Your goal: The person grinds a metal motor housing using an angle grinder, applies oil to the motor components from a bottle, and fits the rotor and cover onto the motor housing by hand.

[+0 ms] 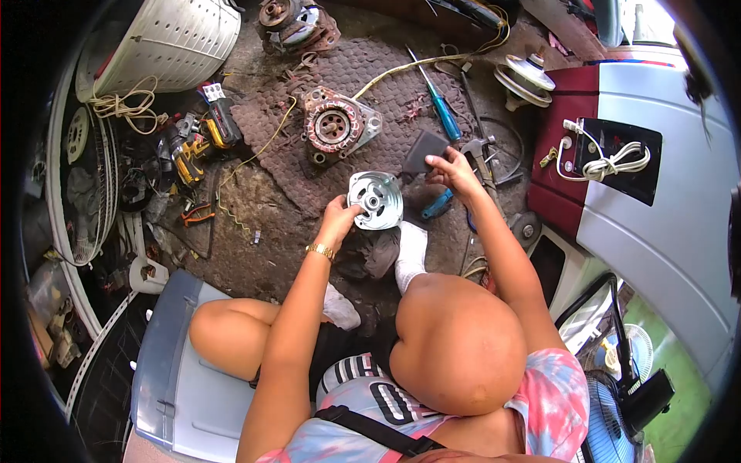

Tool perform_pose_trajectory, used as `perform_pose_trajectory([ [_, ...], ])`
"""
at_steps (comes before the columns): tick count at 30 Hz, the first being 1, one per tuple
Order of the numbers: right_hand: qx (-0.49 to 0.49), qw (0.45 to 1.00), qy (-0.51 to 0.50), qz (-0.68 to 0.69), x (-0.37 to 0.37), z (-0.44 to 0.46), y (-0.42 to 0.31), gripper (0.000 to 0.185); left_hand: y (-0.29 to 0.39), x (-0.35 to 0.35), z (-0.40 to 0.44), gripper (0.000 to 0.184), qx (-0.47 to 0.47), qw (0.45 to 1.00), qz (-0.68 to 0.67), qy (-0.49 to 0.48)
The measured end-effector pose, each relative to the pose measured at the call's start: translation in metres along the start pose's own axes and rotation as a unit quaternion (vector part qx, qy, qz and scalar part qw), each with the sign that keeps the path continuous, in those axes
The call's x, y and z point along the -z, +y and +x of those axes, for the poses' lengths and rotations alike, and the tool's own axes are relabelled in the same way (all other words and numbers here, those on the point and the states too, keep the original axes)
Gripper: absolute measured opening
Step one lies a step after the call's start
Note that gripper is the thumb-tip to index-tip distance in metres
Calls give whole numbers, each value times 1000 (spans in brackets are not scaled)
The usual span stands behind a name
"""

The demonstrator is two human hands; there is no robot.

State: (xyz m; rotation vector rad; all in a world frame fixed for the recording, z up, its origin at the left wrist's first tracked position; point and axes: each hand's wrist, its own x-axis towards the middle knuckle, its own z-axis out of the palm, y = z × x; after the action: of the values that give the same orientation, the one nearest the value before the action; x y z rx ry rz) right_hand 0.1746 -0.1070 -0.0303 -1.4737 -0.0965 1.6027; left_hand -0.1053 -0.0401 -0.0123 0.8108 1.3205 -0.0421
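My left hand (338, 222) is closed on the rim of a silvery metal motor end cover (383, 185), which has slots and a round bearing seat in its middle. A dark, flat rectangular block (424, 151) is pinched in my right hand (457, 171), just above and right of the cover; its exact kind I cannot make out. Beyond both hands, an opened motor (333, 127) with a ring of reddish windings lies on a worn textured mat (270, 123). A blue-handled screwdriver (444, 112) is right of the motor.
A hammer (480, 150) and a second blue handle (438, 204) lie right of the hands. Left are a yellow cordless drill (187, 158) and orange-handled pliers (198, 215). A white perforated tub (174, 42), another motor (297, 27) and a maroon-and-grey appliance (567, 108) stand around.
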Motion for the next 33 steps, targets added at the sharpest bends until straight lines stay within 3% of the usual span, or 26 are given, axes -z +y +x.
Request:
perform_pose_trajectory([
  [2, 9, 999, -27, 38, -6, -8, 0, 54, -3, -5, -10, 28, -52, 993, -108, -13],
  [4, 95, 992, -19, 75, -31, -25, -2, 52, 18, -11, -34, 32, -44, 992, -120, -14],
  [8, 160, 986, -31, 33, -38, -32, 4, 47, 26, -12, -47, 37, -65, 987, -147, -10],
  [21, 219, 972, -10, -83, -56, -36, -4, 50, 23, -16, -46, 33, -77, 985, -151, -17],
  [24, 224, 970, -18, -87, -57, -34, -3, 50, 17, -21, -40, 33, -98, 974, -203, -17],
  [33, 216, 973, 13, -83, -47, -36, -6, 48, 17, -16, -44, 34, -123, 975, -183, -15],
])
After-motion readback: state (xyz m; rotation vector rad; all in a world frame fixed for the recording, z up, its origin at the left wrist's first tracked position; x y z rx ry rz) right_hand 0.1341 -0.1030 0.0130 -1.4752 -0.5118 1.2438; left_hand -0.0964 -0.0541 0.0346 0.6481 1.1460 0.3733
